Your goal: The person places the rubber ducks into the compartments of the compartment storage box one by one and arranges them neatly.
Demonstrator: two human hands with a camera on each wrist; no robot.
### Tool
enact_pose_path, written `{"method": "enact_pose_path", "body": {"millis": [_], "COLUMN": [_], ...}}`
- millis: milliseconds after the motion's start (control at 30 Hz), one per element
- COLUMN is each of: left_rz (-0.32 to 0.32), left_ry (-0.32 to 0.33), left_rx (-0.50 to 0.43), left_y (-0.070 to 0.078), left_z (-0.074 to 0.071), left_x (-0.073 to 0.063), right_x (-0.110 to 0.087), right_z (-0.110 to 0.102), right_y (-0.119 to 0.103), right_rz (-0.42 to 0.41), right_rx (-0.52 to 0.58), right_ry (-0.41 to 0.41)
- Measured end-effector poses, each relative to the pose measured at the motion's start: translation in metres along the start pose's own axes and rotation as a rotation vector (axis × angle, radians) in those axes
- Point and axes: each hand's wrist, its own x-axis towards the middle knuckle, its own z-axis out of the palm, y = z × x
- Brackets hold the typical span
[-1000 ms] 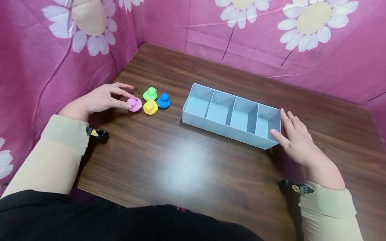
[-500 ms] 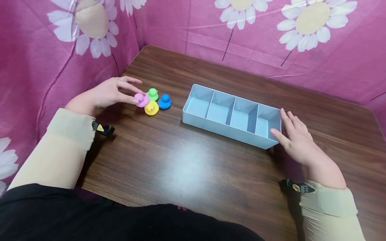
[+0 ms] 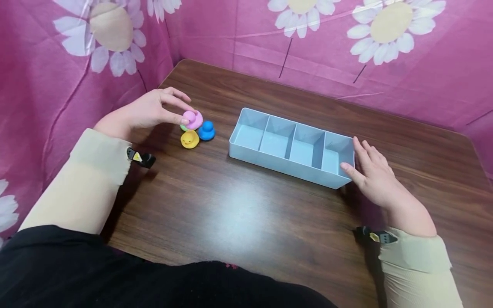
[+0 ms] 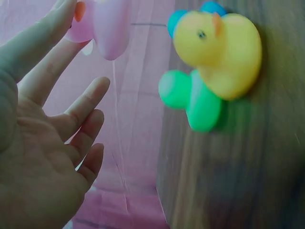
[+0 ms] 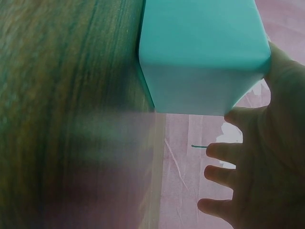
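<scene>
Thumb and fingertips of my left hand (image 3: 148, 109) pinch a pink toy duck (image 3: 194, 120), raised off the table. In the head view it covers most of a green duck (image 3: 183, 127); the left wrist view shows that green duck (image 4: 202, 102) beside the yellow one. A yellow duck (image 3: 190, 139) and a blue duck (image 3: 206, 131) sit close by on the table. To the right stands a light blue divided box (image 3: 285, 164) with several compartments. My right hand (image 3: 375, 179) touches the box's right end, thumb at the rim and fingers spread fairly straight.
The brown wood-grain table (image 3: 239, 222) carries the ducks and box. Pink flowered cloth (image 3: 231, 34) hangs behind and at the left. Black straps with small devices (image 3: 141, 158) sit at the wrists over beige sleeves.
My left hand has lifted the pink duck and carried it right and away from me, over the green duck. The right hand has stayed at the box.
</scene>
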Motion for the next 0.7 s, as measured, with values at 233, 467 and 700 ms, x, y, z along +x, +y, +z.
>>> {"method": "enact_pose_path", "body": {"millis": [233, 467, 700], "left_rz": [0.064, 0.080, 0.105], "left_ry": [-0.032, -0.072, -0.115], "left_rx": [-0.008, -0.033, -0.051], "left_y": [0.021, 0.039, 0.051], "left_z": [0.016, 0.031, 0.049], "left_x": [0.024, 0.046, 0.065], "right_x": [0.000, 0.001, -0.001], "right_z": [0.000, 0.000, -0.002], "right_y": [-0.001, -0.004, -0.004], "right_rz": [0.010, 0.022, 0.030], "right_rx": [-0.006, -0.017, -0.007], "right_ry": [0.002, -0.010, -0.012]}}
